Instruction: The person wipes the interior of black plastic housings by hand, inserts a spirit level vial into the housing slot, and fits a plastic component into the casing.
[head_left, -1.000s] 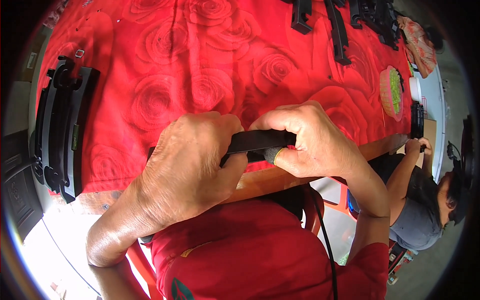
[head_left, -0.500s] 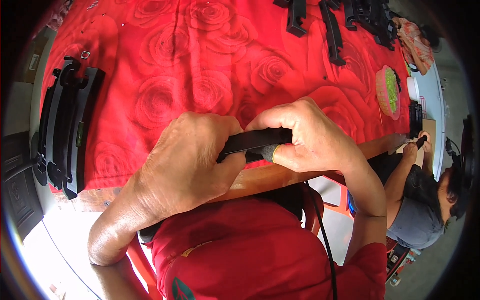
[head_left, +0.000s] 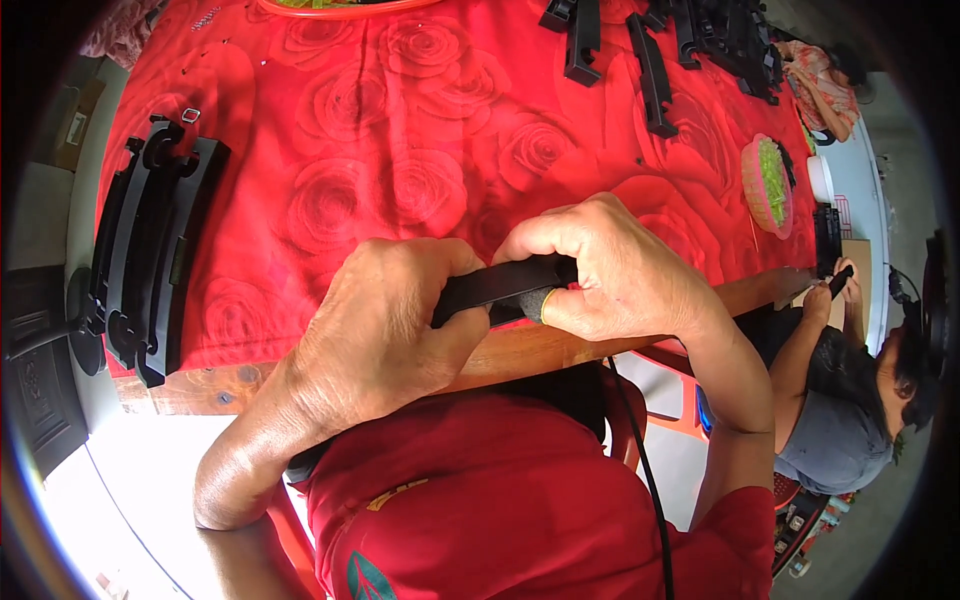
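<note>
Black part (head_left: 500,284): at the near edge of the desk (head_left: 545,350), between both hands; probably light, stiff, slightly slick; best held by its ends.
Left hand (head_left: 385,325): gripping its left end.
Right hand (head_left: 625,275): pinching its right end, thumb in dark cover (head_left: 530,304).
Desk left: curved black pieces (head_left: 192,250).
Desk right: basket (head_left: 757,190) of green bits (head_left: 773,180).
Far right: more black parts (head_left: 655,80).

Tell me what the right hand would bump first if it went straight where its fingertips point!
Probably the left hand: the fingertips of the right hand point toward it along the black bar both hold, though depth is hard to judge.
</note>
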